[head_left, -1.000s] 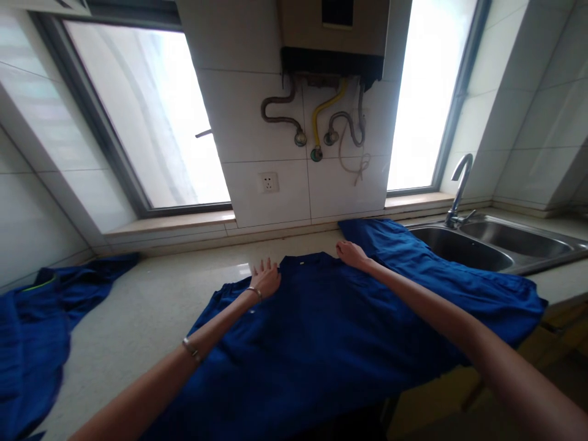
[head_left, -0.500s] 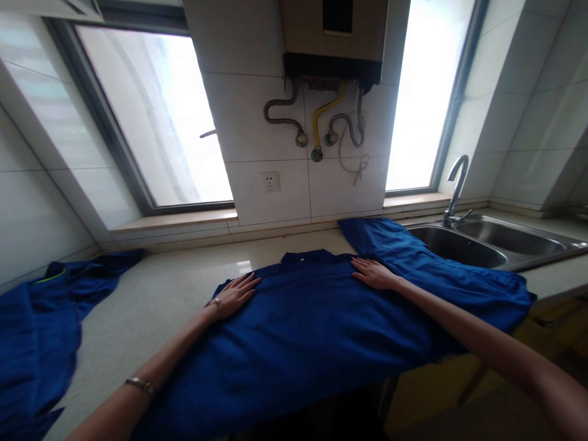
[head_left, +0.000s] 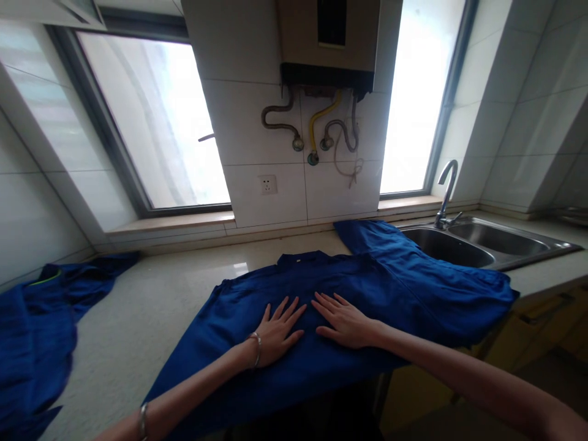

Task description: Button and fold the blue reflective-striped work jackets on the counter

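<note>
A blue collared shirt lies spread over the counter, its collar toward the wall and its lower part hanging over the front edge. My left hand rests flat on the middle of the cloth with fingers spread, a metal bangle at the wrist. Close beside it, my right hand also lies flat on the shirt, fingers apart. Neither hand grips the fabric. To the right, more blue cloth stretches toward the sink; where it joins the shirt is hard to make out.
Another blue garment with a green-edged part lies at the left end of the pale counter. A double steel sink with a faucet stands at the right. Above, a water heater hangs on the tiled wall.
Both hands have moved from the shirt's shoulders down and inward to its middle, where they now lie close together. The view has shifted slightly.
</note>
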Motion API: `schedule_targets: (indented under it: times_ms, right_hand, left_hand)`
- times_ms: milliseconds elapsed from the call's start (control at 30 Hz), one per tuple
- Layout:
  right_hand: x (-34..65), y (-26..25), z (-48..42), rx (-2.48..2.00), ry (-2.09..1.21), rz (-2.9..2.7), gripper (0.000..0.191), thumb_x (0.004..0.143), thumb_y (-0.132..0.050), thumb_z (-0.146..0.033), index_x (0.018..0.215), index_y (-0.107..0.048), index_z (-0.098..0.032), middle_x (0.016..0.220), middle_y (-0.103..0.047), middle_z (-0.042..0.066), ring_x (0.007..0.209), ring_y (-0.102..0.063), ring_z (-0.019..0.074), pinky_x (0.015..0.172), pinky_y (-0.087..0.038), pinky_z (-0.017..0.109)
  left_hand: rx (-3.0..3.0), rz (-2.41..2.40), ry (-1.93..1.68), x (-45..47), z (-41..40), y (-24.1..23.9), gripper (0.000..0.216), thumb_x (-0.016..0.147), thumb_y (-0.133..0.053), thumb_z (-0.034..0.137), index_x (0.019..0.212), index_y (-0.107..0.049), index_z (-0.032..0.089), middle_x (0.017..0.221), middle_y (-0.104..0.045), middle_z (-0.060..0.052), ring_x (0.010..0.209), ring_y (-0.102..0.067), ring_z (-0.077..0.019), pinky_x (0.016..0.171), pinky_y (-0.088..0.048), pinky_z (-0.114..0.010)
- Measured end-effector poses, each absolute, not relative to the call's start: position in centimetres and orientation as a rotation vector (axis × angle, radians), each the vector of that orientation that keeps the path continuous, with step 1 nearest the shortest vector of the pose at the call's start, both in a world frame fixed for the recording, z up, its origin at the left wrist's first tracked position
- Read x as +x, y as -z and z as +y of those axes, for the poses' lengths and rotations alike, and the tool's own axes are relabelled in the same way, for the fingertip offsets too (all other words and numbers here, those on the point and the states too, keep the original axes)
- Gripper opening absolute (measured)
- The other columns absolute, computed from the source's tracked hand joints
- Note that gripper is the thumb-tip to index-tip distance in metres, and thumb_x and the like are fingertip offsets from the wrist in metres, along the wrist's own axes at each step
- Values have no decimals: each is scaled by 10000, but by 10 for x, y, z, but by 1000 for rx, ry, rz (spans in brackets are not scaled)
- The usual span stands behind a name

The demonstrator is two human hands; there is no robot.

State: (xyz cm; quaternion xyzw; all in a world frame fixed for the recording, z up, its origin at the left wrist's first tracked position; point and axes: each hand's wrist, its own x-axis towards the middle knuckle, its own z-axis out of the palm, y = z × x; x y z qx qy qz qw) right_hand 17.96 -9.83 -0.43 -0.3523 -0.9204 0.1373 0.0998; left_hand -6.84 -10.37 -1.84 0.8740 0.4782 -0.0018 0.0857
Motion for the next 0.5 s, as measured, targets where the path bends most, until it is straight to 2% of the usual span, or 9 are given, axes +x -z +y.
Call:
schedule_targets:
  times_ms: [100,233,367,500]
  right_hand:
    - [212,9,-100,-1134,-376,-2690,688,946,-267,-601,1509,-184,-214,1553,-138,67,1430,-144,236,1167,-62,446]
    - [250,9,-106,-1255,-338,-2649,646,954,-266,-583,1504,-194,-251,1549,-162,38,1428,-151,237,1167,-68,460]
    - [287,19,-120,-1385,-272,-2576,639,953,-296,-570,1504,-190,-266,1551,-154,26,1426,-161,243,1164,-122,474]
    - [323,30,-137,-1412,-240,-2452,624,936,-384,-530,1479,-301,-234,1526,-270,57,1395,-264,247,1148,-232,448]
  left_hand:
    - [2629,1397,-30,-101,-104,16,555,950,-241,548,1475,-130,407,1562,-89,26,1430,-62,-336,1091,-58,-662]
    - [2600,1494,-45,-147,-100,12,523,957,-251,536,1463,-175,426,1549,-138,55,1428,-125,-296,1127,-119,-587]
    - [2571,1571,-88,-201,-97,14,518,958,-261,525,1460,-228,401,1543,-171,68,1425,-171,-237,1160,-156,-472]
    - [2511,1664,-184,-250,-93,23,572,939,-279,543,1465,-300,320,1537,-241,28,1409,-235,-214,1156,-222,-393]
